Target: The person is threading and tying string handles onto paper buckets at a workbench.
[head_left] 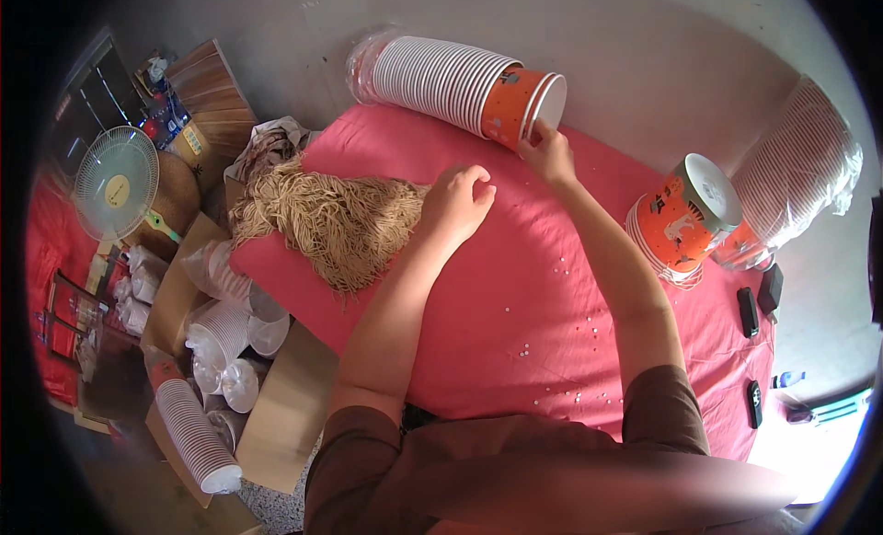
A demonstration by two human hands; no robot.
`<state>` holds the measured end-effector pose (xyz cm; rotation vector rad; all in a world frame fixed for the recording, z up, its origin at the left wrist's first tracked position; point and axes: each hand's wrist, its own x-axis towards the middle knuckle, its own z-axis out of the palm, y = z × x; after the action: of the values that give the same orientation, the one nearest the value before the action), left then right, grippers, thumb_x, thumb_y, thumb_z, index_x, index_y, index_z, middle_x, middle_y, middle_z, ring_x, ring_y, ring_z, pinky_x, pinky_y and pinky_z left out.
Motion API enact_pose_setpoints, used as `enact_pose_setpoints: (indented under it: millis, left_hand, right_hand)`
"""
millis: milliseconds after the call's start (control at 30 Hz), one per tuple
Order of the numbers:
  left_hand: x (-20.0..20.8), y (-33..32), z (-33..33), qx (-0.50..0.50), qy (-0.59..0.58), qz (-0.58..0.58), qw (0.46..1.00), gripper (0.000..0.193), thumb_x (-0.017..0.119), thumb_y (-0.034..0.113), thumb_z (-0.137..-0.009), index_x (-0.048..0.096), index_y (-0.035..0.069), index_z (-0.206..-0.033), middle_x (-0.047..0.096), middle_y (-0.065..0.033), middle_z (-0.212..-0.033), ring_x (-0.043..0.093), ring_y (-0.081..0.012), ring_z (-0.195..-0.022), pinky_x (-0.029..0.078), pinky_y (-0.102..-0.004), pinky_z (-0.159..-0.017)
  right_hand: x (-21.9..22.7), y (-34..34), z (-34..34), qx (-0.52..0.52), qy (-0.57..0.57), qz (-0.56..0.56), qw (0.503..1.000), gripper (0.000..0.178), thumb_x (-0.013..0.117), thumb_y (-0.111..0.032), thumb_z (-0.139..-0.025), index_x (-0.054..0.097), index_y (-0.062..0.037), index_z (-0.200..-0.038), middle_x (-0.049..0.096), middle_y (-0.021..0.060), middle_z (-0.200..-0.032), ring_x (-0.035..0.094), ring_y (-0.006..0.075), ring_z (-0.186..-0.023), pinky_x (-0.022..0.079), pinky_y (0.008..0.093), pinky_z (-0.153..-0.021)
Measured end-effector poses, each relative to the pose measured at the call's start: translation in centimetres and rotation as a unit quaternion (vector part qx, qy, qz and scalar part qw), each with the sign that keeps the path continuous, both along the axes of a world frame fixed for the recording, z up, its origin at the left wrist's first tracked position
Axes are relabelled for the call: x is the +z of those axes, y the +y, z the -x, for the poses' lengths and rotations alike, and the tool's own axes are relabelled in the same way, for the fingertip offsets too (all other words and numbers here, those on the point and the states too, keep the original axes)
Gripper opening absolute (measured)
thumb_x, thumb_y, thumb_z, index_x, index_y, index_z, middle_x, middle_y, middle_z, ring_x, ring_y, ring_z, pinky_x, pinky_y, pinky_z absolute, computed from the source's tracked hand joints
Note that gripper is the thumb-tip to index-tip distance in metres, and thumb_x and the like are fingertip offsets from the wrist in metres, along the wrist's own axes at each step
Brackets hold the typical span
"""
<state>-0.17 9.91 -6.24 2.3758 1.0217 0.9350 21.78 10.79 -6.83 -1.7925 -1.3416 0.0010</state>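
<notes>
A long nested stack of paper buckets (441,70) lies on its side along the far edge of the table, white rims showing. At its right end, the outermost paper bucket (551,99) stands slightly out from an orange printed one. My right hand (549,155) pinches the near rim of that outermost bucket. My left hand (457,202) is raised over the table with loosely curled fingers, thumb and forefinger apart, and nothing visible in it. Just left of it lies a heap of tan cords (336,218), spread over the table's left side.
On the right stands an inverted stack of orange buckets (681,227), beside a plastic-wrapped bucket stack (791,167). Small black objects (748,311) and white specks lie on the pink cloth (478,323). An open cardboard box (294,402) holds wrapped cups at left, near a fan (117,184).
</notes>
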Motion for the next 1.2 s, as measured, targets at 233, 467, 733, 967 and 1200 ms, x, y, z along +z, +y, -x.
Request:
enact_pose_setpoints:
  millis: [233, 467, 733, 967, 1200]
  left_hand:
    - [-0.7, -0.1, -0.9, -0.040, -0.039, -0.079, 0.995, 0.037, 0.068, 0.017, -0.085, 0.058, 0.005, -0.118, 0.060, -0.0170, -0.123, 0.056, -0.0341, -0.115, 0.048, -0.0425, -0.096]
    - [-1.9, 0.0, -3.0, -0.118, 0.044, -0.199, 0.972, 0.084, 0.066, 0.011, -0.085, 0.020, 0.011, -0.154, 0.022, -0.0174, -0.159, 0.023, -0.0394, -0.145, 0.029, -0.0508, -0.115]
    - [-3.7, 0.3, -4.6, -0.077, 0.094, -0.216, 0.969, 0.086, 0.069, 0.010, -0.081, 0.024, 0.016, -0.154, 0.026, -0.0227, -0.156, 0.023, -0.0420, -0.145, 0.032, -0.0544, -0.111]
    - [-5.0, 1.3, -4.2, -0.026, 0.110, -0.178, 0.978, 0.083, 0.070, 0.013, -0.081, 0.028, 0.017, -0.152, 0.024, -0.0266, -0.155, 0.024, -0.0451, -0.143, 0.038, -0.0544, -0.105]
    - [-3.5, 0.8, -3.7, -0.049, -0.063, -0.103, 0.991, 0.045, 0.066, 0.012, -0.083, 0.057, 0.005, -0.126, 0.054, -0.0223, -0.128, 0.053, -0.0376, -0.120, 0.048, -0.0441, -0.095]
  right_hand:
    - [-2.1, -2.9, -2.7, 0.091, 0.040, -0.047, 0.994, 0.024, 0.066, -0.009, -0.080, 0.062, -0.0034, -0.103, 0.069, 0.0181, -0.086, 0.068, 0.0268, -0.075, 0.051, 0.0385, -0.068]
    - [-3.4, -4.4, -0.7, 0.162, 0.028, -0.064, 0.984, 0.037, 0.065, -0.004, -0.078, 0.061, -0.0045, -0.115, 0.069, 0.0185, -0.086, 0.068, 0.0293, -0.075, 0.053, 0.0389, -0.068]
    - [-1.8, -6.6, -0.1, 0.195, 0.047, -0.081, 0.976, 0.034, 0.064, -0.004, -0.081, 0.059, -0.0020, -0.115, 0.069, 0.0193, -0.088, 0.070, 0.0289, -0.079, 0.054, 0.0374, -0.072]
    - [1.2, -11.3, -1.0, 0.132, -0.027, -0.074, 0.988, 0.027, 0.067, -0.007, -0.078, 0.062, -0.0021, -0.105, 0.071, 0.0186, -0.088, 0.072, 0.0307, -0.085, 0.057, 0.0381, -0.072]
    - [5.6, -16.1, -0.5, 0.072, -0.022, -0.096, 0.993, 0.016, 0.065, -0.009, -0.085, 0.064, -0.0022, -0.098, 0.070, 0.0167, -0.084, 0.072, 0.0287, -0.079, 0.056, 0.0374, -0.069]
